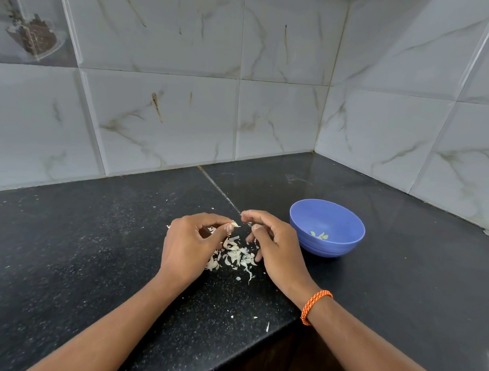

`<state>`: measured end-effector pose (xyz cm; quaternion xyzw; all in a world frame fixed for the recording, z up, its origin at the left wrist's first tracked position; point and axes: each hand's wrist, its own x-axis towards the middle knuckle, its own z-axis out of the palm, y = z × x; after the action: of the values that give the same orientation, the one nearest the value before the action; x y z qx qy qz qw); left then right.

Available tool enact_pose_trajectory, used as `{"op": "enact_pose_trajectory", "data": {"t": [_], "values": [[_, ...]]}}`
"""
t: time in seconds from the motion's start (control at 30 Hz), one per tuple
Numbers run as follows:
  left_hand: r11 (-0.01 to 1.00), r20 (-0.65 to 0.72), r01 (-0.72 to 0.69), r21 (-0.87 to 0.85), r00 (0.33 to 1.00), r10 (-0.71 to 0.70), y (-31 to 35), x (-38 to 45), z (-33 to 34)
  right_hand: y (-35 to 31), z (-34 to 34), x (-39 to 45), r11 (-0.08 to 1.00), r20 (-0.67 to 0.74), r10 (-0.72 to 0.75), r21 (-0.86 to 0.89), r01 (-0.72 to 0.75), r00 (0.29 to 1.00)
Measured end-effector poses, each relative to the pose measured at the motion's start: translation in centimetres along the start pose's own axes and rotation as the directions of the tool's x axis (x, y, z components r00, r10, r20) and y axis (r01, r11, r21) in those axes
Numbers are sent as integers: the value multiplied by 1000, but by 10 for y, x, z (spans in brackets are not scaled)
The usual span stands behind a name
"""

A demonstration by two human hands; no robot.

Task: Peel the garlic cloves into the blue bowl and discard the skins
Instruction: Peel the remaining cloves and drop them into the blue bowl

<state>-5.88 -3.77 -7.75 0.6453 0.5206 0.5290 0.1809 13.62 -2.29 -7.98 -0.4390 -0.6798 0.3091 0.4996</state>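
Marbled grey wall tiles (162, 120) meet in a corner behind a black speckled table (67, 247), with a seam running across the stone toward the hands. Near the middle of the table lies a loose heap of pale garlic skins (236, 253), with a few stray flakes closer to the front edge.

Above that heap the left hand (190, 244) has its fingers (229, 227) curled, thumb and forefinger pinching a small garlic clove (235, 224) — only its whitish tip shows past the nail. The right hand (274, 242) sits just beside it, fingertips almost meeting those of the left; its forefinger and thumb are bent toward each other as if nipping a scrap of skin, though what lies between them is too small to tell. Its lower fingers reach down toward the skins. An orange braided wristband (315, 307) circles the right wrist.

To the right of the hands, close by but apart from them, stands the blue bowl (306, 216), upright on the table — inside it lie a few peeled cloves (319, 235) at the bottom.
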Motion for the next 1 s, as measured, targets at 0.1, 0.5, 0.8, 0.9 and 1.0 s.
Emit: {"op": "enact_pose_trajectory", "data": {"t": [0.1, 0.5, 0.8, 0.9, 1.0], "values": [[997, -28, -11, 80, 1000, 14, -3, 1, 0, 1, 0, 0, 999, -14, -32, -11, 31, 999], [997, 0, -8, 80, 1000, 8, 1, 0, 2, 0, 2, 3, 988, 22, -131, -79, 132, 991], [999, 56, -11, 49, 998, 8, -3, -1, 4, -1, 2, 3, 986, -4, -157, -66, 156, 988], [996, 58, -37, 77, 998, 33, -2, -1, 6, 0, 2, 3, 982, -39, -178, -77, 175, 983], [989, 40, -73, 127, 997, 68, 4, -3, 6, 2, 1, 3, 977, -59, -199, -92, 193, 978]]}}
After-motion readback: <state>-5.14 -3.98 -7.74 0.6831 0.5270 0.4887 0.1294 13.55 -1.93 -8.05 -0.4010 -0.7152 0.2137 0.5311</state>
